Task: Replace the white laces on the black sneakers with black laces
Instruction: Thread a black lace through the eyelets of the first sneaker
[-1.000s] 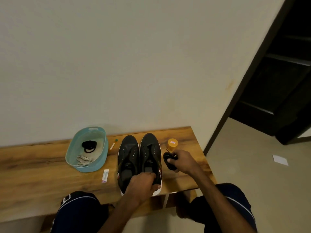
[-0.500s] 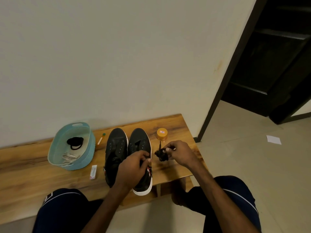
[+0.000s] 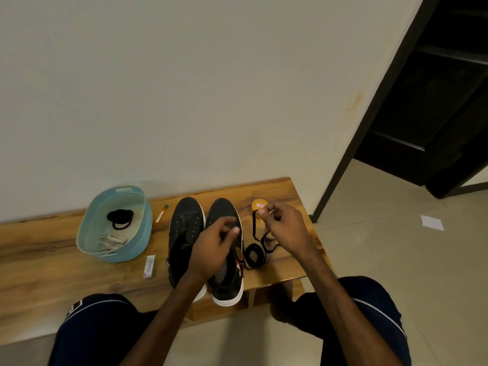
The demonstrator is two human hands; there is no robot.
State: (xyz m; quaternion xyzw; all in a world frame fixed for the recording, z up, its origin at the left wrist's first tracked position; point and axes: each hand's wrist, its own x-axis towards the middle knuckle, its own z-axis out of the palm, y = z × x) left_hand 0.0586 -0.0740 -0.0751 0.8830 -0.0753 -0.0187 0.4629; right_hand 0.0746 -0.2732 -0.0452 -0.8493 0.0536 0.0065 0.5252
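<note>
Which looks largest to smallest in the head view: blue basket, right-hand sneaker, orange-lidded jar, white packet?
1. blue basket
2. right-hand sneaker
3. orange-lidded jar and white packet: these look alike, and the jar is partly hidden, so unranked.

lid label [image 3: 260,205] — blurred, nothing legible

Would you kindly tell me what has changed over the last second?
The right hand lifted one end of the black lace; the bundle has unwound and its coil lies on the bench. The left hand moved from the heel toward the eyelets of the sneaker beside the lace. The other sneaker, basket and orange jar stayed put.
</note>
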